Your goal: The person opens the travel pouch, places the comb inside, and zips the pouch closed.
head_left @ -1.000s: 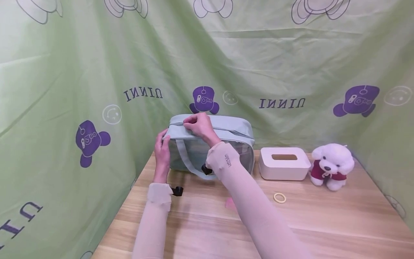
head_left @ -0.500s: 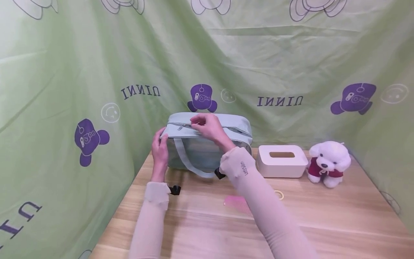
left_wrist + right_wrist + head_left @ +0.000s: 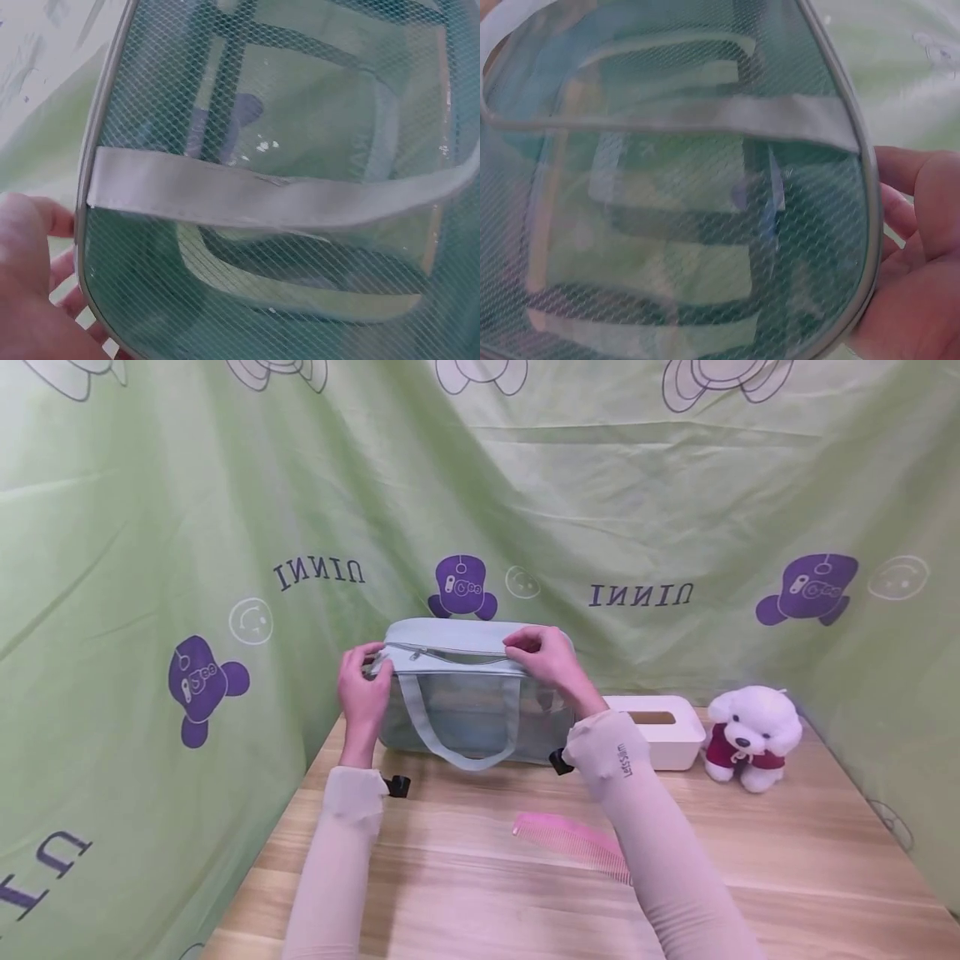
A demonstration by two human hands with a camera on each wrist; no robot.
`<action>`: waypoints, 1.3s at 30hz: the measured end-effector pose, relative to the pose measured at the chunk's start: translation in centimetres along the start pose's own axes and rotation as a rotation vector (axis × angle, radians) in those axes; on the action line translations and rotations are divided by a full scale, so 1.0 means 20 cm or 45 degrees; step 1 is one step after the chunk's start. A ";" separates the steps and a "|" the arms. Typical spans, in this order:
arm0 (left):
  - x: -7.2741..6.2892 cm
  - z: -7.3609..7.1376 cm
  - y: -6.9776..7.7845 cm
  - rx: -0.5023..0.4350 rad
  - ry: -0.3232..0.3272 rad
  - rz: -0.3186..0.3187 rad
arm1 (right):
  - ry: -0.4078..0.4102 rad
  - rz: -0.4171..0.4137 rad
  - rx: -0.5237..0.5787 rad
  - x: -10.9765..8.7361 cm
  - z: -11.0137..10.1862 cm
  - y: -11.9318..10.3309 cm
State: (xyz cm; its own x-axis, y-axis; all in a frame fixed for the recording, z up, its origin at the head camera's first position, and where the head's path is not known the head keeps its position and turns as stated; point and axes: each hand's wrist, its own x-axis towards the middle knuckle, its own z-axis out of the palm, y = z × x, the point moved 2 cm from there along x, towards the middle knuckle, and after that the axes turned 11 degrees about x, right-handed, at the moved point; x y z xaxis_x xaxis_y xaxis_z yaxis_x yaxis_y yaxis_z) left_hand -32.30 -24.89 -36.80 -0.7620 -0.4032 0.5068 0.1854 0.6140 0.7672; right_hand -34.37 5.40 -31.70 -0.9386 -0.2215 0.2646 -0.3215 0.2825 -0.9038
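Note:
A pale blue toiletry bag (image 3: 480, 710) with see-through mesh sides stands upright at the back of the table. Its top zip is partly undone, leaving a narrow slit, and the zip pull (image 3: 418, 653) lies near the left end. My left hand (image 3: 363, 689) grips the top left corner, thumb in front. At the right part of the slit, my right hand (image 3: 551, 656) holds the top edge between curled fingers and thumb; the exact contact is partly hidden. In the left wrist view the strap handle (image 3: 225, 187) crosses the mesh.
A pink comb (image 3: 573, 843) lies on the wooden table (image 3: 450, 877), partly under my right forearm. Right of the bag stands a white tissue box (image 3: 675, 743), partly covered by my right arm. Beside it sits a white plush dog (image 3: 753, 735). A green patterned curtain (image 3: 637, 510) surrounds the table.
My right hand has let go of the zip near the left end and moved right along the bag's top. The slit shows wider. My left hand has stayed at the corner.

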 end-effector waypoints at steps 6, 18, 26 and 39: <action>0.06 0.04 0.09 0.178 -0.093 0.123 | -0.059 0.078 0.025 -0.01 -0.03 0.05; 0.11 0.09 0.23 0.577 -0.451 0.170 | -0.052 0.107 -0.021 -0.02 -0.03 0.09; 0.14 0.10 0.25 0.705 -0.506 0.023 | -0.044 0.105 0.042 -0.02 -0.01 0.10; 0.18 0.09 0.25 0.827 -0.609 -0.072 | -0.019 0.080 0.060 -0.03 -0.01 0.10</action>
State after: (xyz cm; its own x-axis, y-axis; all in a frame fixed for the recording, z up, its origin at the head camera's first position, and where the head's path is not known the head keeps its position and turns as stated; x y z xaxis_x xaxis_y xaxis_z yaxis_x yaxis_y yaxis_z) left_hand -35.25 -22.05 -31.74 -0.9696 -0.2021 0.1382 -0.1471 0.9321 0.3309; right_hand -34.50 6.19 -33.53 -0.9546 -0.2189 0.2021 -0.2554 0.2521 -0.9334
